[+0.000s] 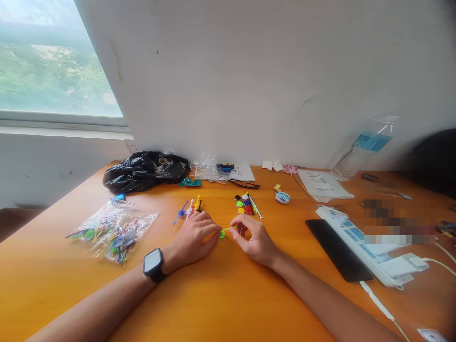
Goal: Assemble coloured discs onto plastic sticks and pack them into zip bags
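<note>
Green disc (pixel 222 233): I see it low over the middle of the bench (pixel 228 294), with a yellow stick (pixel 231 228) touching it.
Around: loose coloured pieces (pixel 245 204) lie just beyond; a bag of parts (pixel 114 230) sits to the left, a power strip (pixel 359 242) and black phone (pixel 338 249) to the right.
Left hand (pixel 194 237): palm down, watch (pixel 153 265) on the wrist, fingertips pinching the disc.
Right hand (pixel 252 240): curled, gripping the stick.
Writing: the bottle (pixel 363 147) label is too blurred for me to read.

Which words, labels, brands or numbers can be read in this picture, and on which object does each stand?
Nothing can be read.
Blue label on the water bottle: blurred.
Printed paper beside it: too small.
White card by the wall: too small.
Watch on the left wrist: no text visible.
</note>
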Demonstrator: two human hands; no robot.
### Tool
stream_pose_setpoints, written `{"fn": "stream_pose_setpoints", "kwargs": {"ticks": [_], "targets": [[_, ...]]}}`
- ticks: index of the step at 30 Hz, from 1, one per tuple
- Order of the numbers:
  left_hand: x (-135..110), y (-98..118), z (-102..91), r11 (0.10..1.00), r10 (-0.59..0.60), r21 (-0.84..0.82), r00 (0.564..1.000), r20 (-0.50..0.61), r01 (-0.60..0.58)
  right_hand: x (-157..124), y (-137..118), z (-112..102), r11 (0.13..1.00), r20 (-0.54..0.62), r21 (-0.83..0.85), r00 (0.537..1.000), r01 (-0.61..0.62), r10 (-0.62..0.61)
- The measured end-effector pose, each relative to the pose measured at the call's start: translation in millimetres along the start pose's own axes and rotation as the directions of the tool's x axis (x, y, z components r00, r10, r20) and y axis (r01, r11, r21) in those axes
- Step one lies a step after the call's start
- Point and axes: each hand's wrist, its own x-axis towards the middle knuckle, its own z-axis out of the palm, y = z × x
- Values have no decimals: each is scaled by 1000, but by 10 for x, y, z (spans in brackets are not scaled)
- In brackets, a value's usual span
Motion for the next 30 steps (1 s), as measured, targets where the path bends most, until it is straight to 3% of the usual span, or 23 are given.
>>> {"fn": "stream_pose_setpoints", "kwargs": {"ticks": [5, 20, 30], "targets": [[-6, 12, 10, 1000, 6, -16, 999, 34, -5, 0, 63, 30, 999, 119, 16, 992, 32, -34], [12, 4, 18, 999, 7, -34, 1000, 28, -6, 2, 67, 16, 999, 68, -13, 997, 31, -30], [6, 9, 12, 996, 24, -83, 999, 45, -20, -7, 159, 24, 997, 132, 27, 988, 74, -77]]}}
